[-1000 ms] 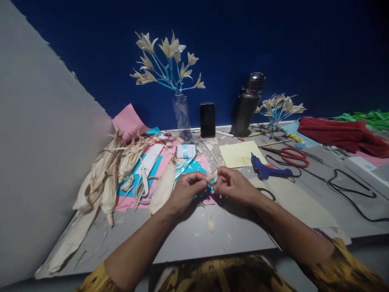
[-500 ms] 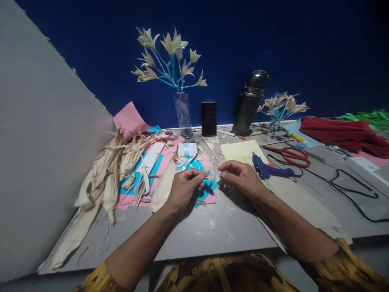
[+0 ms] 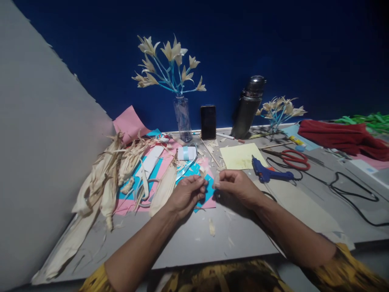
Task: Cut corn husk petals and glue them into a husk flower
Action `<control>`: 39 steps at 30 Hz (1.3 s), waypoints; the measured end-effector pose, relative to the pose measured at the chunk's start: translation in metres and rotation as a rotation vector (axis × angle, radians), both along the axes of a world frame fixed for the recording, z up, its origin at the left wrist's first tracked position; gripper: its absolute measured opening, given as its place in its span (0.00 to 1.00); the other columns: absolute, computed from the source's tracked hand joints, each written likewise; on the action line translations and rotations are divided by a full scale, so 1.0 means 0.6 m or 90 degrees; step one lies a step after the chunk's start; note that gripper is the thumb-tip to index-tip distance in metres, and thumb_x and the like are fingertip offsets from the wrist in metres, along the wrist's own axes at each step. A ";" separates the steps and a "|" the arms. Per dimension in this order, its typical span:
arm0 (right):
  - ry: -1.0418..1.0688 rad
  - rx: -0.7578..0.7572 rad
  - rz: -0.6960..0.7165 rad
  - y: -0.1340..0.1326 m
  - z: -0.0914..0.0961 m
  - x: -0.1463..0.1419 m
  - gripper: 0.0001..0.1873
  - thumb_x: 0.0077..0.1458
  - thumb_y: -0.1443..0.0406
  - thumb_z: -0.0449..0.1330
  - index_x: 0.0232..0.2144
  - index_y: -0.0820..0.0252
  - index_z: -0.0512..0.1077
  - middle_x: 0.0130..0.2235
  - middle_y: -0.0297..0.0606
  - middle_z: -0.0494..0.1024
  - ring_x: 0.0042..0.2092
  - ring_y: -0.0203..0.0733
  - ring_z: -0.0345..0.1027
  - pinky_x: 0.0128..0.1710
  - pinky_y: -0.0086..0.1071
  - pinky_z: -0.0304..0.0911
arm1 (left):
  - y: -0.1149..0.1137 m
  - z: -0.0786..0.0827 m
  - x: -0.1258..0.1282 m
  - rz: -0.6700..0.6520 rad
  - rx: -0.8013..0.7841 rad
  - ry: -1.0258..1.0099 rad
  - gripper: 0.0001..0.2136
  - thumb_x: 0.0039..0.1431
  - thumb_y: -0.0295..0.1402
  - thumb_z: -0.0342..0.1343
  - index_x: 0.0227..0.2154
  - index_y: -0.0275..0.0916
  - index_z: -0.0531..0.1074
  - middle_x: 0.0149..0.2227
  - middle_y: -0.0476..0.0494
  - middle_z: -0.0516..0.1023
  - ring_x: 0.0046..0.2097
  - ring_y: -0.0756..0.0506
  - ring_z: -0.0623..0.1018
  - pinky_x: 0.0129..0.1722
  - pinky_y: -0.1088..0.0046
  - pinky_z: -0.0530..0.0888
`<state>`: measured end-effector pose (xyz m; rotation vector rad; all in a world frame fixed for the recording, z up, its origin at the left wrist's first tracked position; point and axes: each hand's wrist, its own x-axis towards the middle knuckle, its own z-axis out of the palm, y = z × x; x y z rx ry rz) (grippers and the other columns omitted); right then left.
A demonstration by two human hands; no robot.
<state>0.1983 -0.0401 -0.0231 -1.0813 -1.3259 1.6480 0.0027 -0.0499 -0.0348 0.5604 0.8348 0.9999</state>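
Observation:
Over the blue and pink paper (image 3: 209,194), my left hand (image 3: 187,195) is closed in a pinch on a small pale corn husk flower (image 3: 201,172), mostly covered by the fingers. A short gap away, my right hand (image 3: 238,185) pinches a thin, pale corn husk petal (image 3: 216,178) between thumb and forefinger. The two pieces are apart. Just right of my right hand lies a blue glue gun (image 3: 269,172). A large corn husk (image 3: 164,188) rests left of my left hand. Husk scraps (image 3: 212,227) are scattered on the table beneath my hands.
Dried husks (image 3: 109,186) pile up at the left. A clear bottle (image 3: 182,119) holding husk flowers, a phone (image 3: 208,122) and a steel flask (image 3: 247,107) stand along the wall. Red-handled scissors (image 3: 294,159), a black cable (image 3: 349,186) and a red cloth (image 3: 337,136) lie at the right.
My right hand has come slightly closer to the left and now shows a pale petal upright in its fingers. The view has tilted slightly up.

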 end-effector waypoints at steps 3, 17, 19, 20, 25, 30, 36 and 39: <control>0.045 -0.074 0.015 0.002 -0.008 0.006 0.20 0.37 0.59 0.76 0.30 0.61 0.75 0.23 0.30 0.73 0.23 0.32 0.60 0.24 0.27 0.52 | 0.004 0.007 -0.004 0.043 0.004 -0.007 0.13 0.46 0.31 0.73 0.27 0.32 0.73 0.31 0.46 0.76 0.26 0.56 0.72 0.24 0.82 0.71; -0.127 0.040 0.060 -0.014 0.000 -0.011 0.06 0.45 0.69 0.65 0.30 0.60 0.74 0.23 0.29 0.75 0.25 0.34 0.66 0.26 0.27 0.56 | 0.000 0.008 -0.006 0.013 0.037 0.012 0.14 0.47 0.34 0.72 0.28 0.34 0.73 0.30 0.46 0.76 0.23 0.56 0.69 0.21 0.81 0.65; -0.137 0.042 0.062 -0.015 -0.001 -0.012 0.06 0.45 0.70 0.63 0.30 0.60 0.73 0.24 0.30 0.76 0.25 0.34 0.67 0.26 0.27 0.57 | -0.001 0.007 -0.007 0.000 0.046 0.036 0.13 0.47 0.34 0.71 0.29 0.34 0.73 0.27 0.48 0.76 0.22 0.55 0.69 0.21 0.80 0.64; -0.139 0.040 0.061 -0.015 -0.002 -0.013 0.06 0.45 0.70 0.63 0.31 0.60 0.73 0.24 0.30 0.76 0.25 0.34 0.67 0.25 0.27 0.56 | -0.002 0.006 -0.007 -0.008 0.050 0.053 0.13 0.48 0.35 0.71 0.29 0.34 0.73 0.24 0.49 0.75 0.21 0.55 0.68 0.21 0.80 0.63; -0.126 0.013 0.084 -0.013 0.002 -0.008 0.09 0.45 0.68 0.65 0.33 0.60 0.73 0.24 0.31 0.76 0.25 0.36 0.67 0.24 0.28 0.56 | -0.003 0.006 -0.006 -0.030 0.058 0.119 0.14 0.49 0.37 0.70 0.27 0.35 0.72 0.18 0.51 0.71 0.18 0.54 0.66 0.21 0.78 0.62; -0.216 0.245 -0.023 -0.008 -0.002 0.001 0.03 0.54 0.65 0.62 0.32 0.59 0.75 0.30 0.36 0.78 0.29 0.39 0.69 0.32 0.33 0.63 | 0.000 0.007 -0.005 0.016 0.029 0.094 0.15 0.46 0.36 0.72 0.26 0.34 0.72 0.17 0.53 0.68 0.20 0.55 0.66 0.21 0.80 0.61; -0.321 0.673 -0.036 -0.012 -0.025 -0.006 0.14 0.56 0.73 0.59 0.43 0.56 0.79 0.44 0.45 0.76 0.39 0.43 0.71 0.35 0.33 0.65 | -0.003 0.006 0.000 0.005 0.027 0.051 0.15 0.44 0.35 0.73 0.25 0.33 0.72 0.18 0.53 0.68 0.21 0.56 0.66 0.22 0.81 0.62; -0.250 0.614 -0.084 -0.009 -0.021 -0.007 0.08 0.58 0.71 0.60 0.34 0.58 0.79 0.37 0.41 0.77 0.36 0.41 0.71 0.34 0.32 0.64 | -0.006 0.006 0.001 -0.021 0.034 0.051 0.14 0.48 0.36 0.71 0.27 0.33 0.72 0.19 0.51 0.69 0.21 0.55 0.66 0.22 0.81 0.63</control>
